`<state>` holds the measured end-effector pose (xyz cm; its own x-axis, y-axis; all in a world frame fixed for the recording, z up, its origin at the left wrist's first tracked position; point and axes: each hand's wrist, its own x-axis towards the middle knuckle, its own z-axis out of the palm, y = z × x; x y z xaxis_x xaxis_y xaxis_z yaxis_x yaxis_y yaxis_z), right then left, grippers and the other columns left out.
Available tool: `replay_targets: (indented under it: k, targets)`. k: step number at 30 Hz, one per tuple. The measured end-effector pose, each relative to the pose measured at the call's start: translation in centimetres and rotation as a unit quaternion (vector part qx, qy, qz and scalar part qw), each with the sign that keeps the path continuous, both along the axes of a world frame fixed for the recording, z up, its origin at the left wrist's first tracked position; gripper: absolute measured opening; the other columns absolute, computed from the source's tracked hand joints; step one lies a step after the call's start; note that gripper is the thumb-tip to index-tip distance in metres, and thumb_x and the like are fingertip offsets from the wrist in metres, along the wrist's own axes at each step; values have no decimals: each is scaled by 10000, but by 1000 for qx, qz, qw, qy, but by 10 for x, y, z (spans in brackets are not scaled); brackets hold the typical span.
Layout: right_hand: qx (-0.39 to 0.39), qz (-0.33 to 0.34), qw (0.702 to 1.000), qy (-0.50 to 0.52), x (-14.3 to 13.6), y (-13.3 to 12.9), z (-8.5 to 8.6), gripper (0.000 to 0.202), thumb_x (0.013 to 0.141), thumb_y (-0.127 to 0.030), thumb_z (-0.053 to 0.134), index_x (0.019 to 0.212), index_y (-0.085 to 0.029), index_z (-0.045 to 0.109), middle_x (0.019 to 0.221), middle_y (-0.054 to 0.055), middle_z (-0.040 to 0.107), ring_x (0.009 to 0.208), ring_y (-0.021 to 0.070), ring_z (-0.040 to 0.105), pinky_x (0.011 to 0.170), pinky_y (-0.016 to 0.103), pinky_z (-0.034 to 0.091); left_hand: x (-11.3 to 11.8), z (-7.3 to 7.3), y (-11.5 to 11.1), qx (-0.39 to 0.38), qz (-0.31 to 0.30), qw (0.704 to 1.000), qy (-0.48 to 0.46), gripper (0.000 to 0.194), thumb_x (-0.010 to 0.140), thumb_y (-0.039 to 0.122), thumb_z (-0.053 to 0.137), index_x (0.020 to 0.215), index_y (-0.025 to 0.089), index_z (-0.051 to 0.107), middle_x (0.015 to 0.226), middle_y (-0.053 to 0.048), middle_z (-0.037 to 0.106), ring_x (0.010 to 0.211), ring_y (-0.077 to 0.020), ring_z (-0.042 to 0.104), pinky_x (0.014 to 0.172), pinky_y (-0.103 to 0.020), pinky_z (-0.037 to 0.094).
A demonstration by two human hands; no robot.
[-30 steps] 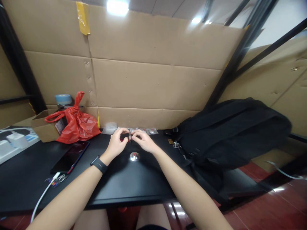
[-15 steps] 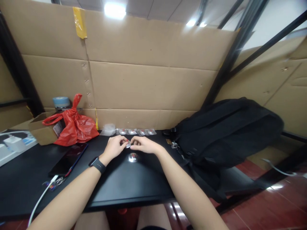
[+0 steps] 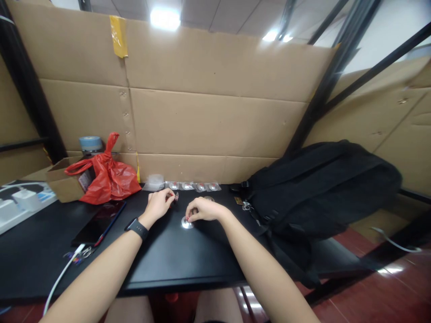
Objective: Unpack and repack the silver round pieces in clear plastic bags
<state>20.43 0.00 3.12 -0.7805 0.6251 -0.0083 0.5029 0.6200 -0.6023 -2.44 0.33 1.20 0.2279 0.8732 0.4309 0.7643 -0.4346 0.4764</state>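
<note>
Behind the right hand, a round piece is partly hidden, its lower part covered. By the left hand, a small disc is pinched between closed fingers nearer the packet row; it is turned nearly edge-on, long axis upright, its face unclear. On the near side of the row, a shiny disc lies flat on the table, its red centre gripped by the right hand's closed fingertips.

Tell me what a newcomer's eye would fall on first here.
Probably the bright red plastic bag at the left of the black table, then the bulky black backpack at the right. Between them, the right hand touches a small shiny disc.
</note>
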Motion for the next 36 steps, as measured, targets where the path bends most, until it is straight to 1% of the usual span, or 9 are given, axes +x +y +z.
replay_targets:
  k: [5, 9, 13, 17, 23, 27, 30, 33, 36]
  targets:
    - [80, -117, 988, 64, -3, -2, 2, 62, 827, -151, 633, 847, -162, 691, 773, 28, 731, 695, 135, 657, 679, 225, 475, 4, 3, -2, -47, 1, 999, -19, 130, 873, 312, 567, 859, 251, 681, 849, 14, 763, 838, -193, 703, 773, -294, 451]
    - [46, -187, 966, 175, -8, 3, -4, 38, 860, -171, 593, 859, -170, 631, 790, 38, 729, 699, 149, 695, 666, 242, 515, 9, -1, -1, -73, -50, 993, -73, 150, 849, 351, 590, 856, 239, 690, 877, -7, 763, 834, -193, 703, 792, -290, 493]
    - [-28, -201, 946, 251, -14, 8, -13, 83, 866, -254, 626, 881, -179, 594, 805, 38, 712, 711, 165, 717, 606, 237, 539, 13, -7, 1, -73, -106, 981, -147, 189, 859, 386, 581, 857, 219, 670, 905, -21, 758, 858, -197, 709, 829, -294, 515]
    - [-126, -194, 916, 327, -19, 7, -17, 171, 859, -318, 654, 934, -186, 574, 971, 58, 701, 717, 158, 737, 579, 224, 564, 13, -10, 3, -79, -121, 972, -186, 214, 861, 405, 587, 869, 206, 665, 900, -32, 756, 848, -204, 714, 842, -310, 526]
    - [-170, -170, 900, 365, -16, 4, -13, 421, 842, -346, 698, 1237, -227, 609, 1052, 70, 687, 715, 141, 736, 631, 234, 589, 12, -12, 5, -77, -119, 969, -202, 232, 848, 418, 601, 881, 202, 680, 886, -43, 757, 834, -213, 716, 823, -314, 530]
    - [-162, -153, 907, 356, -16, 2, -12, 486, 756, -383, 784, 1183, -185, 664, 1032, 73, 683, 714, 151, 724, 646, 260, 594, 14, -6, -1, -75, -116, 975, -174, 225, 854, 416, 589, 875, 210, 678, 884, -35, 756, 850, -214, 715, 804, -296, 519]
    - [-130, -162, 910, 358, -16, 3, -13, 532, 679, -367, 837, 1146, -171, 675, 1036, 70, 678, 678, 142, 702, 625, 272, 586, 12, 4, -5, -52, -106, 988, -101, 250, 891, 435, 533, 902, 233, 679, 932, -25, 757, 895, -215, 703, 833, -304, 498]
    - [-106, -192, 911, 350, -13, 7, -13, 510, 676, -344, 831, 1128, -164, 677, 1047, 78, 680, 644, 124, 683, 600, 262, 570, -1, 11, -2, 20, -16, 999, 26, 289, 936, 428, 460, 934, 244, 682, 997, -46, 749, 992, -257, 664, 915, -392, 451]
    - [-89, -224, 906, 347, -6, 11, -13, 510, 680, -328, 821, 1139, -169, 666, 1083, 88, 678, 643, 115, 674, 595, 256, 561, -25, 8, 9, 42, 89, 986, 132, 267, 925, 343, 469, 932, 213, 702, 1143, -111, 715, 1124, -328, 592, 955, -484, 404]
